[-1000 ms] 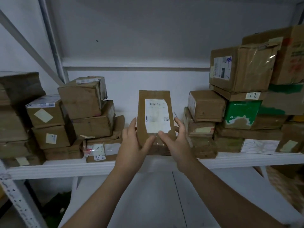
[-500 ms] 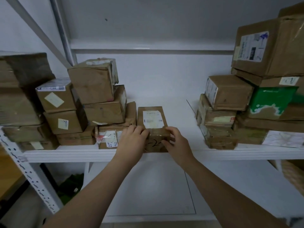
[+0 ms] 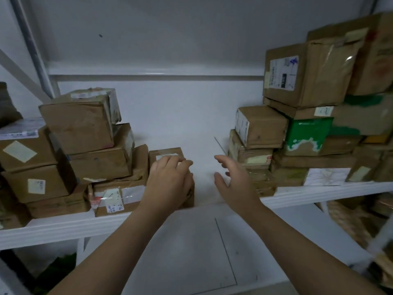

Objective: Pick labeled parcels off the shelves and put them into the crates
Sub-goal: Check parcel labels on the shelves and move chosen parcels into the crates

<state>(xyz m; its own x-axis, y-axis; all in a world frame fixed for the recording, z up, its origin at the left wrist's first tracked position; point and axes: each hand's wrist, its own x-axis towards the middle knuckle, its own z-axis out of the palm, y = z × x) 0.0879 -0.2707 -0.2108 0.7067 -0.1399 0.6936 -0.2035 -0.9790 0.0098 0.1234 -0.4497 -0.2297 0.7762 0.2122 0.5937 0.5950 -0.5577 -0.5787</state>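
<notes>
Fingers (image 3: 170, 160) of my left hand (image 3: 170, 186) lie close together and gently bent on top of the labelled parcel (image 3: 167, 151). I cannot tell whether my thumb hooks its side, because the hand hides it. Fingers (image 3: 223, 160) of my right hand (image 3: 235, 186) are spread and loose, holding nothing, in the air over bare shelf just beside the parcel.

The parcel lies flat at the front of the shelf (image 3: 319, 194). Its left side touches the stack of boxes (image 3: 100, 165) there, and another stack (image 3: 255, 126) stands apart to the right. No crate shows.

To lift it well, I judge I should bring the right hand onto the free right edge, slide the parcel forward over the front edge and take it from both sides. That way the leaning boxes at left are not dragged along.
</notes>
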